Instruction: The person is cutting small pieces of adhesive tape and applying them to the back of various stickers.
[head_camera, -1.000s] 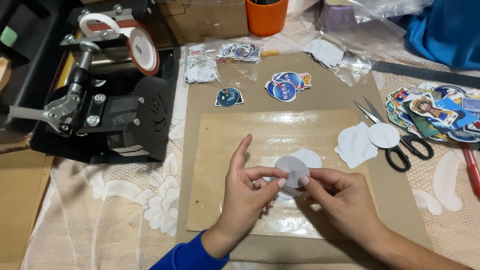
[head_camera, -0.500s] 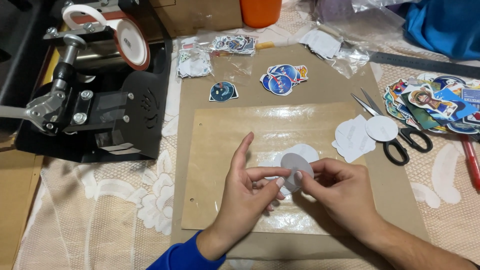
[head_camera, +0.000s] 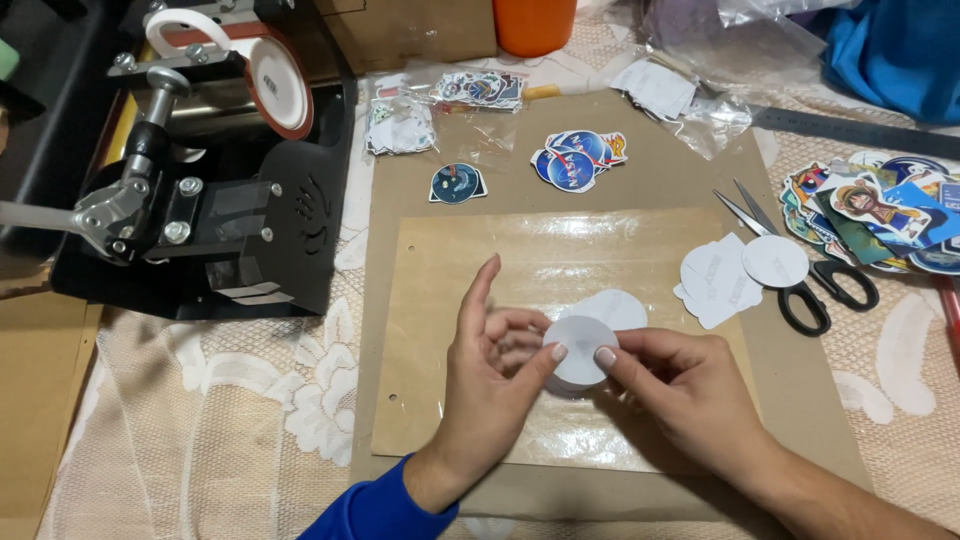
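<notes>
Fingers of my left hand (head_camera: 495, 385) and right hand (head_camera: 680, 395) pinch one white round sticker (head_camera: 580, 350); I think peeling its backing needs a careful nail.

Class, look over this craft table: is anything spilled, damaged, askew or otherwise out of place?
Nothing is spilled or damaged. The scissors lie open, with a white disc resting across the blades. Both hands, left and right, hold another white disc.

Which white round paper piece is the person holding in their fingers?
The white disc pinched between both hands, left hand and right hand. The other round one lies untouched on the scissors.
</notes>
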